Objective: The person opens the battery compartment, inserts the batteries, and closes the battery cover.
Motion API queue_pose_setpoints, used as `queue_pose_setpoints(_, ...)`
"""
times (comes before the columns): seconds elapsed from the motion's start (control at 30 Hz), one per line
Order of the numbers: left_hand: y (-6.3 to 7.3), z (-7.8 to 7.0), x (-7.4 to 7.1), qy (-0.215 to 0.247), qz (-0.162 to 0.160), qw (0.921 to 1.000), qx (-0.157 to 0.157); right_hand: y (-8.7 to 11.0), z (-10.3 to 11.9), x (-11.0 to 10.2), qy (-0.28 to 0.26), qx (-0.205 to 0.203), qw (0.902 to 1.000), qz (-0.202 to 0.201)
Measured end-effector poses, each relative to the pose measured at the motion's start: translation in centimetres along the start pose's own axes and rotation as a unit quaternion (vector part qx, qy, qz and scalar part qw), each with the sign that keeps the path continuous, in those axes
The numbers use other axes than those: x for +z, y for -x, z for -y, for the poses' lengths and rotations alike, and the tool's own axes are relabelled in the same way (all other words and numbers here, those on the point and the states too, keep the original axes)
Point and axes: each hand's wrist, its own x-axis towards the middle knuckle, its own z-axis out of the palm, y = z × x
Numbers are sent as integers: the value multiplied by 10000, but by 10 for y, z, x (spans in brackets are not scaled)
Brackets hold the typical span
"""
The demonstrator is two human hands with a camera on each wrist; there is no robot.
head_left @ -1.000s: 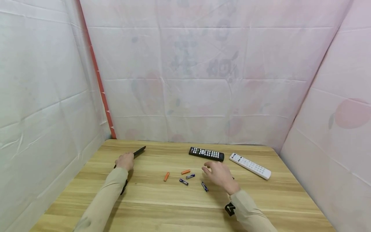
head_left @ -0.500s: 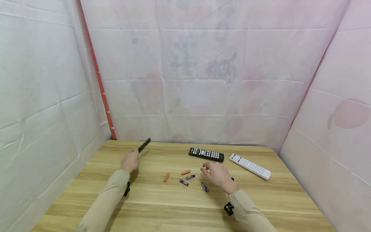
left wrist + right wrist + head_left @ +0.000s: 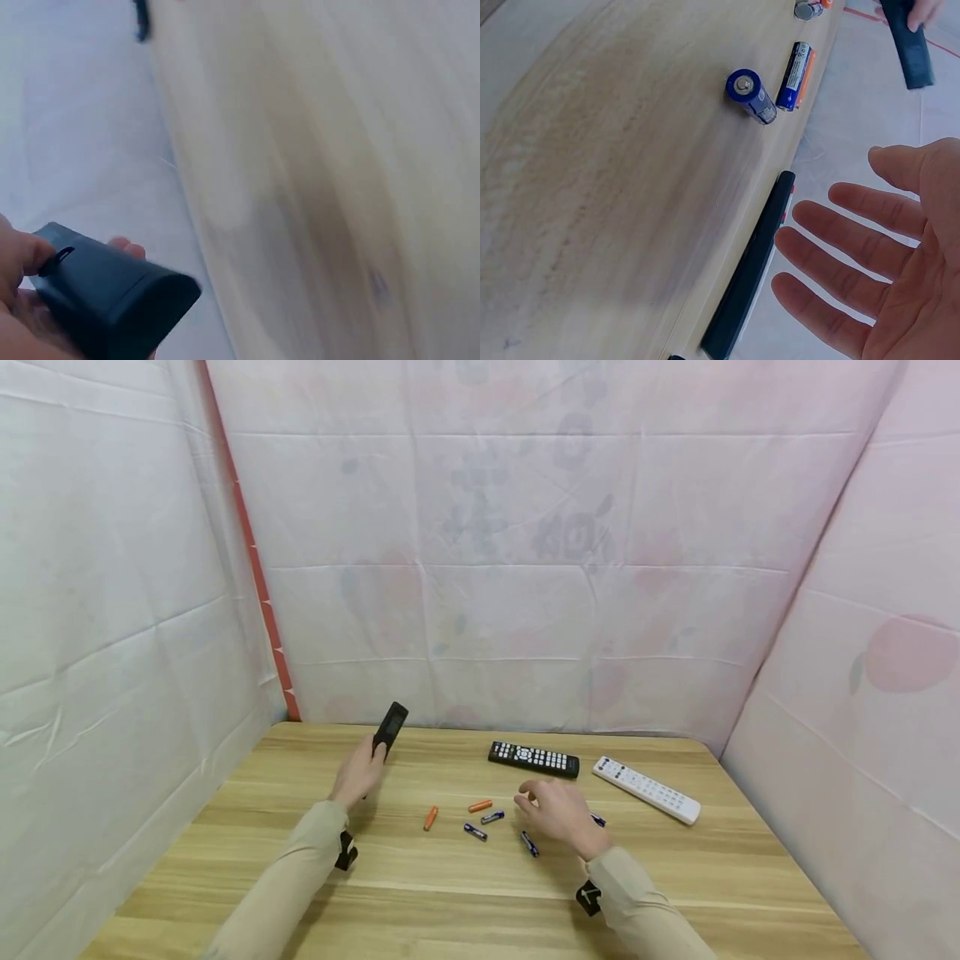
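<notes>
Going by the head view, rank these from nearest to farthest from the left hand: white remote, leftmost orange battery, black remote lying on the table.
1. Leftmost orange battery: just right of the left hand.
2. Black remote: farther right, and farther back.
3. White remote: rightmost of the three.

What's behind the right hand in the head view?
A blue battery shows past the right hand, on the wood-grain table. The table directly behind the hand is covered, so anything more there cannot be seen.
</notes>
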Motion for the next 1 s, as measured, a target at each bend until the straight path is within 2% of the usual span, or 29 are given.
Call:
queue_pose_setpoints(0.13,-1,-11,1,814,142,9966,-70,-1,3,1,-17,39,10000,59)
queue_pose_setpoints(0.23,0,-19,2,1221,151,9922,-214,-2,5,4,-42,8,9999,120)
queue_pose_setpoints(0.47,8,-32,10,2292,-1,9711,-672,-2,8,10,-124,-86,9994,319)
queue_pose_setpoints(0.73,11,-40,18,2575,-39,9641,-648,-3,14,11,-252,-216,9992,236)
queue_pose_setpoints(1.0,12,-51,21,2337,-154,9720,-206,-8,28,18,-372,-644,9971,-146)
